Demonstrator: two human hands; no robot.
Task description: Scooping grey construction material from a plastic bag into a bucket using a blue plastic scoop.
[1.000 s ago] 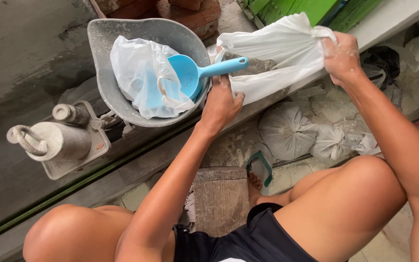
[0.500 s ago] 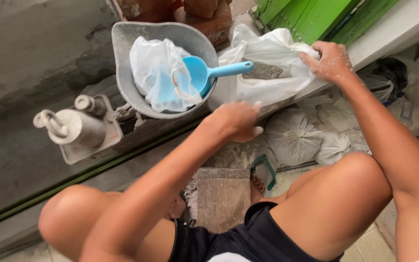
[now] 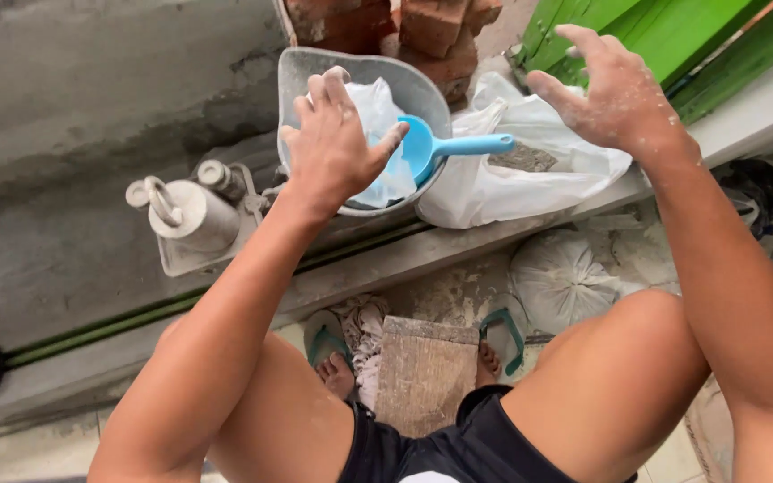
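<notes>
My left hand (image 3: 333, 143) hovers with spread fingers over a grey metal pan (image 3: 315, 67) that holds a clear plastic bag of white powder (image 3: 378, 107) and a blue plastic scoop (image 3: 445, 148). The scoop's handle points right, out over the pan's rim. My right hand (image 3: 610, 89), dusted white, is raised with fingers apart above a white plastic bag (image 3: 530, 174) lying open on the concrete ledge, with grey powder showing at its mouth. Neither hand holds anything.
A pale bottle with a loop handle (image 3: 185, 215) stands in a small tray left of the pan. Red bricks (image 3: 404, 27) sit behind it, green boards (image 3: 664, 36) at right. Tied white sacks (image 3: 561, 282) lie below the ledge. A wooden block (image 3: 422, 371) rests between my sandalled feet.
My right hand has let go of the white bag and lifted off it. My left hand rose from below the ledge up over the pan, fingers spread.
</notes>
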